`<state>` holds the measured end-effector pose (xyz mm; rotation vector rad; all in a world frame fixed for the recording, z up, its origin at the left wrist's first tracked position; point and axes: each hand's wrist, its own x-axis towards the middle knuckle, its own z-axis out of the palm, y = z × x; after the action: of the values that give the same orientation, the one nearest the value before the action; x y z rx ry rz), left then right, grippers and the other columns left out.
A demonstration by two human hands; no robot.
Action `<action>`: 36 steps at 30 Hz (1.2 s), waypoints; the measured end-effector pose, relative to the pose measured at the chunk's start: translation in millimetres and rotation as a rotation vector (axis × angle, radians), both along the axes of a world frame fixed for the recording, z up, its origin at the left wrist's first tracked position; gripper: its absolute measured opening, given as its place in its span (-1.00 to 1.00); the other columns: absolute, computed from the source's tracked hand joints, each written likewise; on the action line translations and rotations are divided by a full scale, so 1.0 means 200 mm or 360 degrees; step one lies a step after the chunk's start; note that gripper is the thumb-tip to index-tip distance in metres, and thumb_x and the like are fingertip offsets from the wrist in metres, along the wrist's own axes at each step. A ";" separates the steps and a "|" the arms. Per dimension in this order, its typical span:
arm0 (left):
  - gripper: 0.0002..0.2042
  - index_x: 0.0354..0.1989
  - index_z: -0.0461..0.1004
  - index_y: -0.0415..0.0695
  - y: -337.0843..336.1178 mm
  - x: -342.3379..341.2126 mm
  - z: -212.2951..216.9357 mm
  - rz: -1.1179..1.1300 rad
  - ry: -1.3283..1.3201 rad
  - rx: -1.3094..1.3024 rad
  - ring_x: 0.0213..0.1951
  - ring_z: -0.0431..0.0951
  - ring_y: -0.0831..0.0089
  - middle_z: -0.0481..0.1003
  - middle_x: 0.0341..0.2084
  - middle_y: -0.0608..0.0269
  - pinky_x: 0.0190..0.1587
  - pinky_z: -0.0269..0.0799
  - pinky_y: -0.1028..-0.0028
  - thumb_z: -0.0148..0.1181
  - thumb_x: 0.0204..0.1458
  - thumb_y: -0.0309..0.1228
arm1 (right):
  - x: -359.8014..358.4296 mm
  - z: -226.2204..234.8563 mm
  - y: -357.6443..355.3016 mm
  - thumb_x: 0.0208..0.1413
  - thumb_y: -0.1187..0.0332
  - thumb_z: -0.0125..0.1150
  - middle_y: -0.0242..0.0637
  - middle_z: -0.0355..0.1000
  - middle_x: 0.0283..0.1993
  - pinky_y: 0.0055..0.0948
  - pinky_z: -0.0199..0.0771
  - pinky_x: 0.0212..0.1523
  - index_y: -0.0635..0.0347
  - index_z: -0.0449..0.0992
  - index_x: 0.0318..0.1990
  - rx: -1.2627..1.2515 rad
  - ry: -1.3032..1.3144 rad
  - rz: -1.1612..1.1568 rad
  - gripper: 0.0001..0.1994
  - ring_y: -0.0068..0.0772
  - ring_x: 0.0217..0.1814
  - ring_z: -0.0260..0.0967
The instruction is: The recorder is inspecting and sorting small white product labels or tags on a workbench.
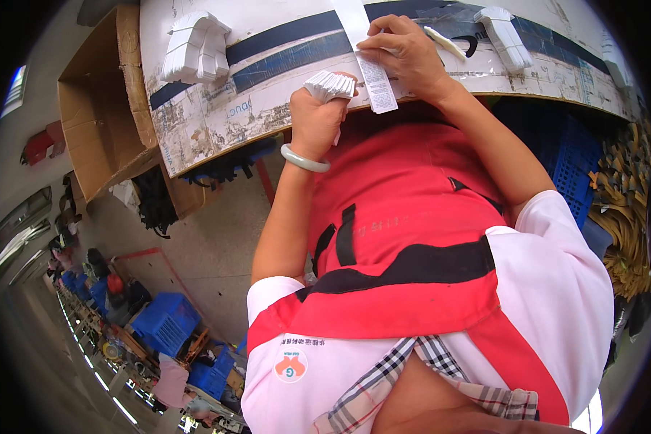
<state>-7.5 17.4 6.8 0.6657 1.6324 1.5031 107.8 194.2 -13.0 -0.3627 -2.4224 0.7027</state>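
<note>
Left hand: left hand (317, 119) closed in a fist around a fanned stack of white tags (330, 84), which sticks out at the hand's 12 o'clock; pale bangle (304, 160) on the wrist.
Right hand: right hand (405, 54) lies at 2 o'clock from the left, fingers curled, fingertips pressing a long white label strip (371, 69) onto the table.
Strip: runs from the far table edge toward the near one, just beside the fanned tags.
Table: worn white tabletop (217, 108) with dark bands.
Other stacks: white tag piles at 10 o'clock (195, 47) and 2 o'clock (505, 36).
Surroundings: cardboard box (101, 108) at 9 o'clock; blue crate (575, 166) at 4 o'clock.
</note>
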 end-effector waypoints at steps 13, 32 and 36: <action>-0.81 -0.23 0.60 -0.24 -0.11 0.01 0.11 0.0044 0.0315 0.0311 -0.36 0.56 0.62 0.61 -0.41 0.29 -0.32 0.47 0.59 0.26 -0.05 -0.67 | 0.11 0.34 -0.17 0.12 0.36 0.31 -0.41 0.50 -0.30 -0.60 0.43 -0.15 0.21 0.60 -0.17 -0.1171 -0.0306 0.0423 -0.83 -0.63 -0.22 0.40; -0.67 -0.25 0.52 -0.26 -0.14 0.09 0.08 -0.0154 -0.0969 0.0241 -0.56 0.46 0.59 0.56 -0.46 0.21 -0.55 0.36 0.58 0.28 0.10 -0.19 | 0.15 0.39 -0.24 0.15 0.40 0.26 -0.45 0.43 -0.31 -0.66 0.34 -0.23 0.27 0.55 -0.32 -0.1680 -0.0325 0.0612 -0.89 -0.67 -0.28 0.33; -0.64 -0.08 0.45 -0.26 -0.15 0.08 0.01 -0.0266 -0.1127 0.0341 -0.40 0.57 0.49 0.55 -0.42 0.21 -0.43 0.47 0.57 0.27 0.12 -0.22 | 0.12 0.28 -0.25 0.18 0.36 0.25 -0.41 0.44 -0.26 -0.62 0.37 -0.18 0.26 0.59 -0.26 -0.1364 -0.0336 0.0438 -0.86 -0.66 -0.26 0.33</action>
<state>9.1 -12.6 8.9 0.3080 0.8692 1.5612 131.6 144.2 43.3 -0.4456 -2.2535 1.9075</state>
